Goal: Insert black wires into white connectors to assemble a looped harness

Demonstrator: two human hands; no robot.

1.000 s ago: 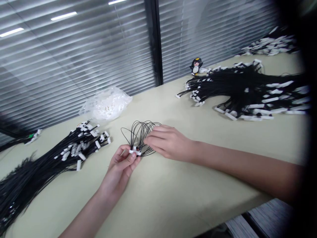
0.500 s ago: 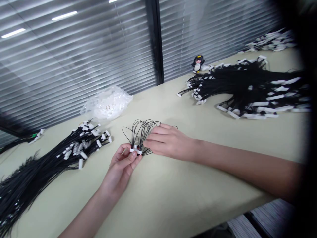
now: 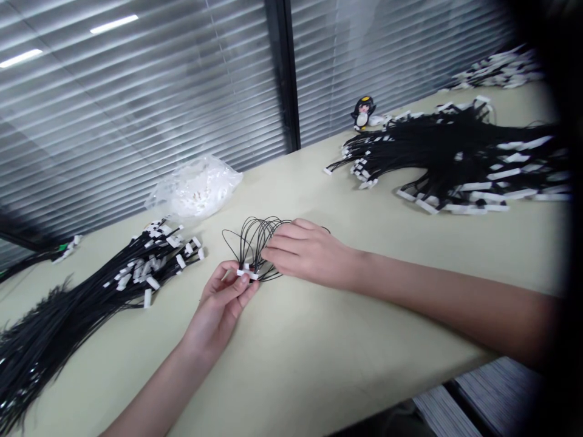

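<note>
My left hand is closed on a white plastic connector, pinched between thumb and fingers. Thin black wires rise from the connector and loop over toward the right. At those loops my right hand is closed, its fingers curled around part of the wires; the fingertips are partly hidden behind the hand. Left of my hands lies a thick bundle of black wires with white connectors at its upper end.
A clear plastic bag of small white parts lies near the blinds. More black cables with white connectors spread over the right side of the table, beside a small penguin figure. Another pile of cables lies in the far right corner.
The whole view has shifted very slightly. Both hands keep their places at the connector and wires, with no clear change in grip.
</note>
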